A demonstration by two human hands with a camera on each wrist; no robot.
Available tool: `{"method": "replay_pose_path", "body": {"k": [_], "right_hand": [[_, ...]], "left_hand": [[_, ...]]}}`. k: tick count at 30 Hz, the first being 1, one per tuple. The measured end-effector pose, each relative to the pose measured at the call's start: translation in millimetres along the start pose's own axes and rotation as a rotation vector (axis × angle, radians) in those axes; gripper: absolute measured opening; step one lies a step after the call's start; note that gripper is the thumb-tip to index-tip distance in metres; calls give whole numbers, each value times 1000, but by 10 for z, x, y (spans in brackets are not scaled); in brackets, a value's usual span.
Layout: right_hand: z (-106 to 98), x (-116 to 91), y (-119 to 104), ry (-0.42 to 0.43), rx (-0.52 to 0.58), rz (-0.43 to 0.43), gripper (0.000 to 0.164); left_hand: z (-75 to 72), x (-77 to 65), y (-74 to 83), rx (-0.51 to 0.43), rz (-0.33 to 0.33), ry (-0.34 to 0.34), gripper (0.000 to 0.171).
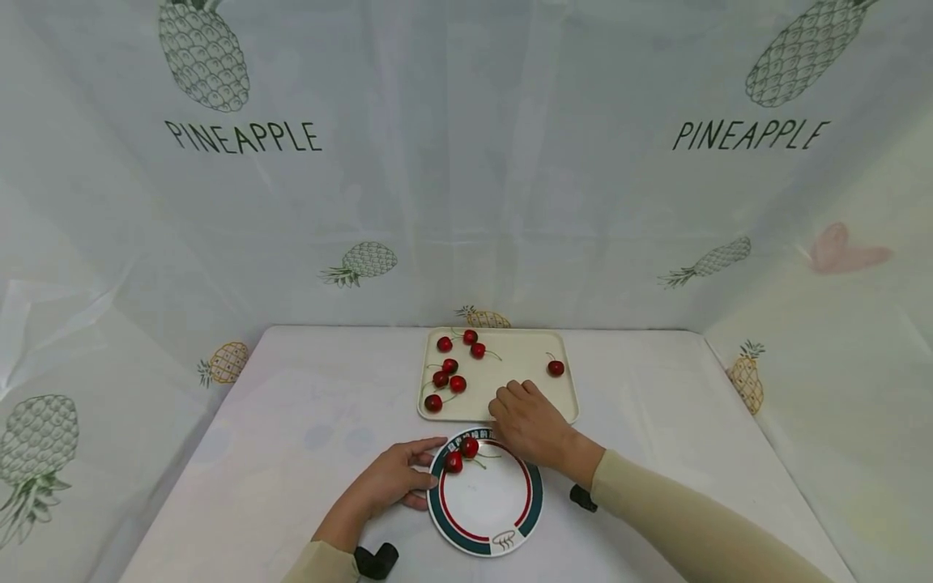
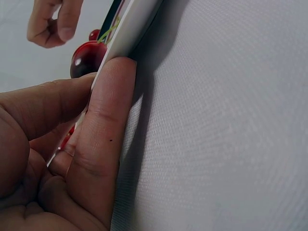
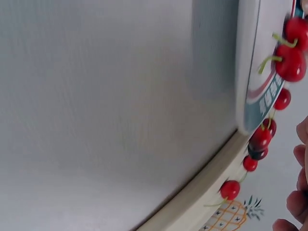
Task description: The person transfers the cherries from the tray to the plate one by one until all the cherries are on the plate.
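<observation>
My left hand (image 1: 389,479) pinches the left rim of a white plate (image 1: 484,502) with a dark green band and a red ring. The left wrist view shows the rim between thumb and finger, close over the table. Two red cherries (image 1: 462,455) with green stems lie at the plate's upper left, near this hand. My right hand (image 1: 528,417) hovers where the plate's far edge meets the cream tray (image 1: 503,376). Its fingers hang loosely curled, and nothing shows in them. Several cherries (image 1: 449,376) sit on the tray's left side, and a single cherry (image 1: 555,368) on its right.
The tray stands at the back of the white-covered table (image 1: 328,421), just behind the plate. A curtain (image 1: 496,202) printed with pineapples hangs along the table's back and sides. Black straps (image 1: 376,560) are at both wrists.
</observation>
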State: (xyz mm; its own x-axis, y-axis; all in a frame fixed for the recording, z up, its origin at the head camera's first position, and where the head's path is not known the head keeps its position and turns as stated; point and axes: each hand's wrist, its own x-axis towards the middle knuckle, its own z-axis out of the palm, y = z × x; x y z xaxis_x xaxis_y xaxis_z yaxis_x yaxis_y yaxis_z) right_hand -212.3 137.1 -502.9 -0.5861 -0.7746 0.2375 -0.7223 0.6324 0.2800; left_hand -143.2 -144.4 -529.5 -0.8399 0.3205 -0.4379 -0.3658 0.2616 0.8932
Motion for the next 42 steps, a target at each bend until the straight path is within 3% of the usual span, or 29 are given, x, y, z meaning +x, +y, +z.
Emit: {"method": "replay_pose_path", "body": {"k": [13,21,29,42], "right_hand": [[140,247,487,73,-2,166,28],[232,493,700,115,8,174,27],[349,680,761,3,51,190,27],[552,753,829,-177,-6,187,30]], "left_hand": [[0,18,-12,-18,-2,-3,69],[-5,-2,4,-20,-7,0,68],[1,-35,3,-28,-1,-5,68],[7,-50,20,-38,-6,-1,67]]}}
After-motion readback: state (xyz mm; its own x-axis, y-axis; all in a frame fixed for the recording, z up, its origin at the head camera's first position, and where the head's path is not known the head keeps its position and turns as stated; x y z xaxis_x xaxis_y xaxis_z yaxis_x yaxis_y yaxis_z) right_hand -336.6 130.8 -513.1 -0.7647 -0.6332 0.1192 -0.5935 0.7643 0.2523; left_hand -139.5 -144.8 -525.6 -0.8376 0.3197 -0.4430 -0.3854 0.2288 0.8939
